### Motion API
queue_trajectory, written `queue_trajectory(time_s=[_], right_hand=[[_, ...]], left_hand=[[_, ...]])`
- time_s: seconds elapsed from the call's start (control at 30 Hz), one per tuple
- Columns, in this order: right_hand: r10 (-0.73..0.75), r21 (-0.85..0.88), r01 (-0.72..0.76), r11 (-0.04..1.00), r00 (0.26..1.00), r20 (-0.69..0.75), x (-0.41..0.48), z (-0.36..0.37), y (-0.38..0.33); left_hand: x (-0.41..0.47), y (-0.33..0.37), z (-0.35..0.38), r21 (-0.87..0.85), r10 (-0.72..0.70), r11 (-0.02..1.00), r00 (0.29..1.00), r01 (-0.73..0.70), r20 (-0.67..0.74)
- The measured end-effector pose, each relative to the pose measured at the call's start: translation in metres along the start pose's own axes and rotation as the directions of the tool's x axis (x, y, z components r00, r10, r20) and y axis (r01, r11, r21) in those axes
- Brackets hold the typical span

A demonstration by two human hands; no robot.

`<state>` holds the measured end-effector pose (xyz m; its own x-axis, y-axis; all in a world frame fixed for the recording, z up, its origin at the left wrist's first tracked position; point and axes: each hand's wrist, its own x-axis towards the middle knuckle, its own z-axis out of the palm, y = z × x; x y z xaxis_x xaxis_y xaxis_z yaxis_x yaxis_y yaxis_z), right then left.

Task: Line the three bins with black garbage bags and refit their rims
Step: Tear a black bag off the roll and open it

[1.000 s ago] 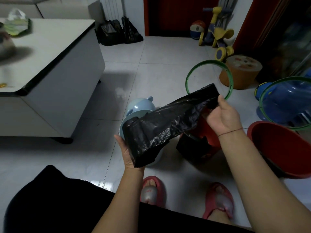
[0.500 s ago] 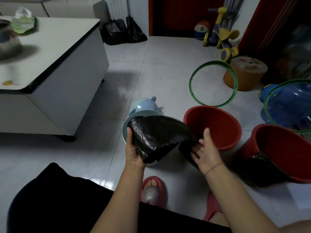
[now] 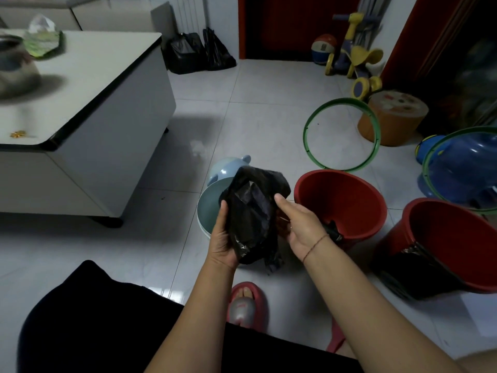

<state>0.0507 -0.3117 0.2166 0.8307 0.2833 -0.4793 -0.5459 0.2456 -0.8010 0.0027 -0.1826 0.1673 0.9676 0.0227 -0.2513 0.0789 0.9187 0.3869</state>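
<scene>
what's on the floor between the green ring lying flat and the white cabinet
In the head view, only bare white floor tiles lie between the green plastic ring and the white cabinet.

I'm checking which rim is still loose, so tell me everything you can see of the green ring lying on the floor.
The green ring is a thin hoop, plastic by its look, lying flat on the pale tiled floor beyond the nearer red bin. It is empty inside, showing tile. Its far edge runs next to the orange stool; contact cannot be told. Neither hand touches it.
</scene>
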Motion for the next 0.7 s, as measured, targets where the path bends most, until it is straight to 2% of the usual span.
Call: queue_trajectory(time_s=[0.1, 0.17, 0.23, 0.4, 0.57, 0.7], right_hand=[[0.187, 0.024, -0.187, 0.982, 0.982, 0.0, 0.0, -0.001, 0.0], [0.227, 0.031, -0.229, 0.973, 0.972, 0.059, 0.002, -0.002, 0.002], [0.178, 0.085, -0.186, 0.979, 0.98, 0.093, 0.005, -0.002, 0.001], [0.086, 0.245, -0.096, 0.965, 0.995, 0.052, 0.01, 0.005, -0.015], [-0.048, 0.302, 0.043, 0.952, 0.999, 0.009, 0.019, 0.01, -0.023], [-0.043, 0.325, 0.054, 0.944, 0.998, -0.042, 0.026, 0.018, -0.018]], left_hand=[[0.002, 0.002, 0.0, -0.004, -0.01, 1.0, 1.0, 0.01, 0.003], [0.002, 0.004, -0.001, -0.005, -0.024, 1.0, 0.998, 0.024, 0.053], [0.001, 0.005, -0.001, -0.01, -0.042, 0.999, 0.993, 0.043, 0.109], [0.002, 0.004, -0.005, -0.028, 0.002, 1.0, 0.996, 0.001, 0.09], [0.001, 0.002, -0.013, -0.252, 0.172, 0.962, 0.948, -0.104, 0.266], [0.0, -0.008, -0.013, -0.27, 0.239, 0.947, 0.941, -0.172, 0.238]])
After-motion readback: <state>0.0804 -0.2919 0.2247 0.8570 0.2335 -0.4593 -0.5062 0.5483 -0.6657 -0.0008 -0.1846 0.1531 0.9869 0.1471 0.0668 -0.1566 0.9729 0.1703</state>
